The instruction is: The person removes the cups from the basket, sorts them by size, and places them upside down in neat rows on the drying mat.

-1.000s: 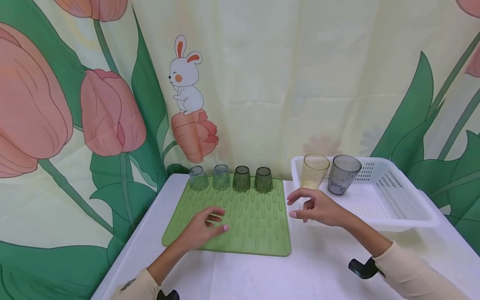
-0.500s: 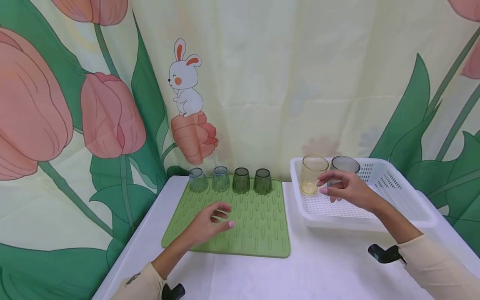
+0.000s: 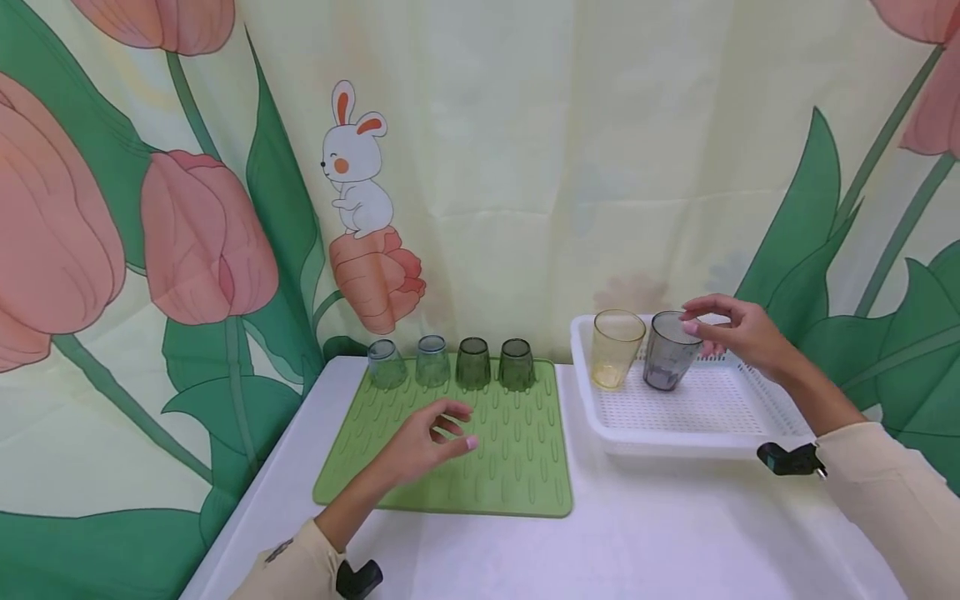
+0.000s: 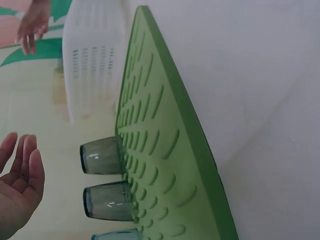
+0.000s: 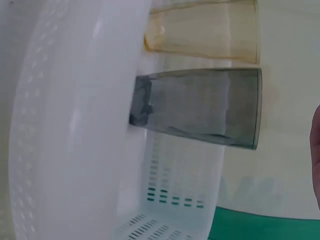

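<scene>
My right hand [image 3: 738, 332] is over the white basket, fingertips right at the rim of a grey glass [image 3: 670, 358] in the head view. In the right wrist view only a sliver of the hand [image 5: 316, 155] shows, apart from the grey glass [image 5: 200, 107]. To the left of that glass stands a pale yellow glass [image 3: 617, 354], also upright in the basket. My left hand [image 3: 423, 442] hovers over the green ribbed mat [image 3: 510, 483] with loosely bent fingers and nothing in them.
Along the mat's back edge stand small tumblers upside down: two bluish, one of them a blue tumbler [image 3: 432, 361], and two dark, one of them a dark tumbler [image 3: 517, 365]. The white basket [image 3: 675, 440] sits right of the mat on the white tablecloth [image 3: 585, 550]. A printed curtain [image 3: 495, 167] hangs behind.
My right hand has moved right and up, from beside the basket's left wall to the grey glass's rim. The left hand has shifted slightly right. The glasses stand as before.
</scene>
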`<state>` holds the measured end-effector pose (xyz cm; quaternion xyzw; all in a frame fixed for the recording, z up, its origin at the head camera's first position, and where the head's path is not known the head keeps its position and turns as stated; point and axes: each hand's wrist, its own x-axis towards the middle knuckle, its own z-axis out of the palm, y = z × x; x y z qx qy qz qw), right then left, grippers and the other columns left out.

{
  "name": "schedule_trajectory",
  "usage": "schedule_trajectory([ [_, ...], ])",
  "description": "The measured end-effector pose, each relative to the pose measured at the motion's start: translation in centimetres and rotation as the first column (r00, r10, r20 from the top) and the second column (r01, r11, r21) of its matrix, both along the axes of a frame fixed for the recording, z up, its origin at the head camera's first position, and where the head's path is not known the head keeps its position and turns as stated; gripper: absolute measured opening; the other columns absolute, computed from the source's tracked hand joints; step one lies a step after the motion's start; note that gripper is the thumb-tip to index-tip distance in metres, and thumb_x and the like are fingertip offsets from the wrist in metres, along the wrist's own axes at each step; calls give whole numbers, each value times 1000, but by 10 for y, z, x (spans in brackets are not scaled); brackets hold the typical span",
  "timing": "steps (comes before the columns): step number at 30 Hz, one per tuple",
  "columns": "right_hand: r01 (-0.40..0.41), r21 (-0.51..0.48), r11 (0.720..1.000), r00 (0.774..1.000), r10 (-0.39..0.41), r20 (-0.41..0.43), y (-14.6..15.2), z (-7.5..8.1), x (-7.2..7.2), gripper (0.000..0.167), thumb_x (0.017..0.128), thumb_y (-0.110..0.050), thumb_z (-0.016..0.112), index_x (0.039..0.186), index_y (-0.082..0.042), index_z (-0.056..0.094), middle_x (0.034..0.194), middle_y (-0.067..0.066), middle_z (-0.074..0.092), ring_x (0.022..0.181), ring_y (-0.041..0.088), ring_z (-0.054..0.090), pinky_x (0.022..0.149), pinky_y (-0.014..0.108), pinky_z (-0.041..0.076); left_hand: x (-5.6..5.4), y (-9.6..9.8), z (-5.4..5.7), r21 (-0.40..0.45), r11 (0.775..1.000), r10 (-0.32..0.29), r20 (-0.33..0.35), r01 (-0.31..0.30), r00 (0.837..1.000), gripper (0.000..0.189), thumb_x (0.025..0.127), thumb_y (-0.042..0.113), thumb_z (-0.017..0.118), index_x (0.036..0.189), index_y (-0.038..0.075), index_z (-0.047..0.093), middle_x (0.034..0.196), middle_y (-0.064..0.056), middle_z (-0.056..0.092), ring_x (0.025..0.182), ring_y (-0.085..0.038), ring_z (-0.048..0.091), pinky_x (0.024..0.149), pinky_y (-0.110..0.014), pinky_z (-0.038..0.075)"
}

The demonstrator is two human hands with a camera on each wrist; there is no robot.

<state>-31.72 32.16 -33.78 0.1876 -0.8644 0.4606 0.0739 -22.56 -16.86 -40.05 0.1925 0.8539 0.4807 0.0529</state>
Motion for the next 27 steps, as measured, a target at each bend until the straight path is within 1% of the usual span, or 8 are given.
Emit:
schedule_trajectory([
  [2, 24, 23, 999, 1000, -24, 9, 5, 0, -5, 30, 99, -17, 63, 127, -23, 57, 114, -19, 62, 64, 18, 64, 61, 28, 52, -2, 3, 0, 0, 1000, 2, -1, -2, 1000, 42, 91, 34, 75, 126, 14, 61, 122, -2, 64, 104, -18, 62, 87, -34, 52],
  [5, 53, 70, 996, 998, -55, 32, 12, -1, -11, 44, 99, -22, 63, 140, -13, 49, 130, 3, 55, 66, 18, 64, 61, 28, 53, -5, 7, 2, 2, 1000, 1, 2, -1, 1000, 42, 91, 34, 75, 125, 14, 62, 122, -2, 65, 103, -18, 63, 86, -33, 52],
  [8, 60, 131, 990, 994, -72, 87, 19, -3, -16, 62, 99, -27, 62, 150, -4, 35, 142, 22, 44, 70, 17, 64, 60, 28, 53, -9, 11, 4, 12, 1000, -7, 5, 7, 1000, 42, 91, 34, 74, 126, 15, 62, 122, -2, 64, 104, -19, 63, 85, -34, 52],
  [10, 53, 169, 984, 989, -75, 131, 22, -4, -19, 70, 98, -29, 62, 153, -2, 28, 147, 30, 38, 73, 17, 65, 60, 28, 52, -11, 13, 6, 14, 1000, -7, 11, 7, 1000, 42, 91, 34, 75, 126, 16, 62, 122, -2, 64, 104, -19, 63, 85, -34, 52],
  [16, 13, 291, 957, 962, -91, 257, 23, -9, -27, 93, 96, -38, 65, 158, 3, 8, 153, 36, 24, 86, 23, 64, 68, 33, 54, -18, 20, 6, 19, 1000, -22, 23, 21, 1000, 43, 91, 35, 74, 127, 15, 61, 122, -3, 64, 103, -20, 63, 80, -33, 54],
  [19, -13, 318, 948, 946, -91, 311, 22, -14, -31, 103, 94, -41, 67, 157, 6, 0, 153, 37, 22, 84, 23, 64, 70, 36, 54, -19, 22, 6, 28, 999, -37, 33, 37, 999, 45, 91, 35, 74, 128, 14, 60, 124, -4, 63, 103, -20, 63, 79, -33, 55],
  [22, -28, 333, 943, 934, -94, 344, 20, -17, -34, 108, 92, -43, 69, 156, 7, -2, 152, 38, 23, 84, 22, 64, 71, 38, 56, -18, 23, 8, 29, 999, -45, 38, 44, 998, 45, 91, 34, 74, 129, 13, 60, 124, -5, 63, 102, -20, 64, 78, -33, 55],
  [27, -32, 380, 924, 925, -116, 361, 18, -17, -38, 112, 89, -47, 72, 154, 12, 2, 150, 41, 26, 86, 23, 68, 75, 42, 59, -20, 25, 8, 20, 999, -40, 35, 39, 999, 45, 91, 35, 74, 128, 14, 60, 123, -4, 63, 102, -20, 64, 76, -34, 55],
])
